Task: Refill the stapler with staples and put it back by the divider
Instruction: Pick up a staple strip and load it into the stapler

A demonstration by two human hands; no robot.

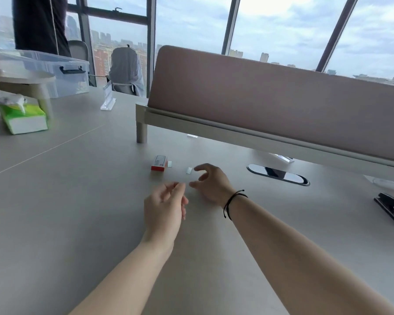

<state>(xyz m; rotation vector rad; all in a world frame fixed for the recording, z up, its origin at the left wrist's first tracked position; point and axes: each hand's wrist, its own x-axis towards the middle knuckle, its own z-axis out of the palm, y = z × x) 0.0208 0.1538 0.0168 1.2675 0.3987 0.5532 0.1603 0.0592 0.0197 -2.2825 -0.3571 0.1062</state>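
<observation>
A small red and white staple box (159, 164) lies on the grey desk, below the pink divider (271, 98). Two short staple strips lie beside it, one (170, 164) touching the box's right side and one (189, 170) further right. My right hand (210, 181) hovers just right of that second strip, fingers curled apart and holding nothing. My left hand (165, 208) floats nearer to me, fingers loosely bent, nothing visible in it. The black stapler (392, 210) lies at the far right edge of the desk, partly cut off.
A green tissue pack (23, 117) sits at the left, with a clear storage bin (55, 69) and a round wooden stand behind it. An acrylic sign holder (107, 96) stands near the divider's left end. An oval cable grommet (278, 175) is set into the desk.
</observation>
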